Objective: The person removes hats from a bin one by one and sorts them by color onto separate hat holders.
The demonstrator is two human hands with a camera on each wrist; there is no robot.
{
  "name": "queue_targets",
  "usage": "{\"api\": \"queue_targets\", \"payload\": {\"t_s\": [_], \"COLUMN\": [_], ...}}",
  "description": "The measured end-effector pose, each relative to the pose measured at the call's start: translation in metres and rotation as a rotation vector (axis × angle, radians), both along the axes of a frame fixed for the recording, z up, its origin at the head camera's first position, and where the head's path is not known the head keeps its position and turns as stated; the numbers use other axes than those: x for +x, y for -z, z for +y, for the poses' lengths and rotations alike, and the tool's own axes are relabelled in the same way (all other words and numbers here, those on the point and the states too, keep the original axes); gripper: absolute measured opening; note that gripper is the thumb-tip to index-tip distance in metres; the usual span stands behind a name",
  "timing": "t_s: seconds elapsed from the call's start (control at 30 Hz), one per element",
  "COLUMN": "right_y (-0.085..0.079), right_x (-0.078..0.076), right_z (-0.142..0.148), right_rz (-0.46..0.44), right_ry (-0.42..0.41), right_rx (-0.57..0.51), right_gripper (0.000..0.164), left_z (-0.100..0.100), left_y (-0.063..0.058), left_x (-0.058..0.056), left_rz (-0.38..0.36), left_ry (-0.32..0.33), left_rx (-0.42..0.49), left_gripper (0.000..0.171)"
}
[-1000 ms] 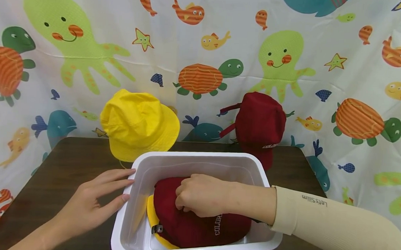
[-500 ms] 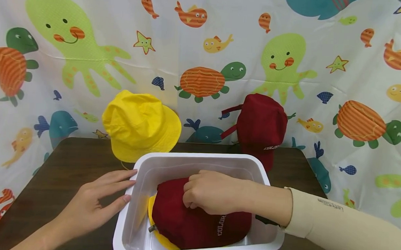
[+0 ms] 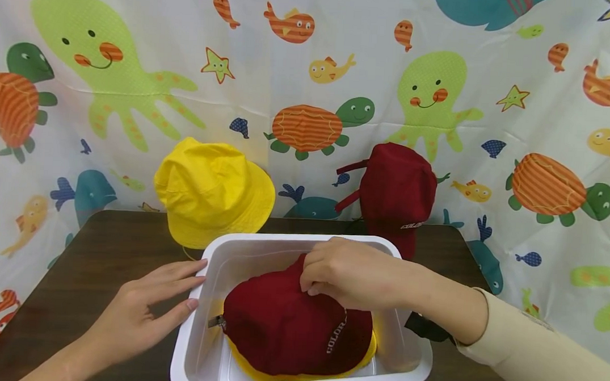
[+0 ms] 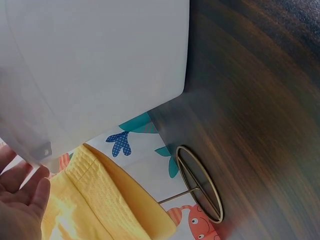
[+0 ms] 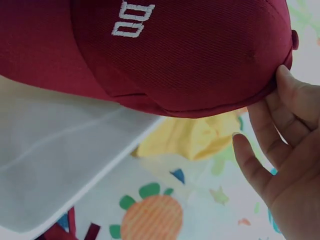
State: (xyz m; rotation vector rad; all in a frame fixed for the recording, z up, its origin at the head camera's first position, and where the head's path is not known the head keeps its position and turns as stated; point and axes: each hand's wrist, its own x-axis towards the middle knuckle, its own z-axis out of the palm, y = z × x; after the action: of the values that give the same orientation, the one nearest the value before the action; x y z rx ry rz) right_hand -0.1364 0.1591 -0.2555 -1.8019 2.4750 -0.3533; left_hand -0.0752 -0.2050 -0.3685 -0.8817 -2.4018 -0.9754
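A maroon baseball cap [image 3: 284, 320] with white lettering lies in the white plastic bin [image 3: 303, 239], on top of something yellow [image 3: 261, 375] that shows only along its lower edge. My right hand [image 3: 352, 275] pinches the cap's crown between thumb and fingers, as the right wrist view [image 5: 290, 115] also makes plain, with the fabric pulled up to a peak. Fairly straight fingers of my left hand [image 3: 147, 303] touch the bin's left rim. In the left wrist view that hand [image 4: 22, 195] sits at the bin's edge beside a yellow hat [image 4: 100, 195].
Behind the bin stand a yellow bucket hat [image 3: 213, 186] on the left and a second maroon cap [image 3: 398, 183] on the right. A round wire stand base [image 4: 200, 185] shows under the yellow hat. The dark wooden table [image 3: 65, 293] ends at a printed curtain [image 3: 300, 59].
My right hand has moved up and to the right, raising the cap's crown. The cap has shifted left a little, baring yellow at its lower right. My left hand stays put.
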Motion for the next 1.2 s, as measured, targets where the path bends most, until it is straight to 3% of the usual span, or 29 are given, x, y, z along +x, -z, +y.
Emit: {"api": "queue_targets", "payload": {"t_s": [0.3, 0.53, 0.8, 1.0, 1.2], "right_y": [-0.027, -0.053, -0.087, -0.117, -0.137], "right_x": [0.001, 0.0, -0.01, -0.016, -0.026], "right_z": [0.016, 0.029, 0.048, 0.065, 0.077], "right_rz": [-0.027, -0.04, 0.049, 0.117, 0.19], "right_ry": [0.046, 0.081, 0.082, 0.206, 0.335], "right_rx": [-0.154, -0.259, -0.432, -0.459, -0.47], "right_gripper": [0.009, 0.018, 0.026, 0.024, 0.015], "left_z": [0.001, 0.001, 0.001, 0.0, 0.0], "left_y": [-0.001, -0.001, 0.0, 0.001, 0.001], "left_x": [0.001, 0.001, 0.002, 0.0, -0.001], "left_rz": [-0.006, -0.007, 0.002, 0.02, 0.033], "left_ry": [0.004, -0.01, -0.019, 0.016, 0.022], "left_rx": [0.012, -0.004, 0.001, 0.008, 0.006], "left_gripper": [0.064, 0.062, 0.059, 0.061, 0.061]}}
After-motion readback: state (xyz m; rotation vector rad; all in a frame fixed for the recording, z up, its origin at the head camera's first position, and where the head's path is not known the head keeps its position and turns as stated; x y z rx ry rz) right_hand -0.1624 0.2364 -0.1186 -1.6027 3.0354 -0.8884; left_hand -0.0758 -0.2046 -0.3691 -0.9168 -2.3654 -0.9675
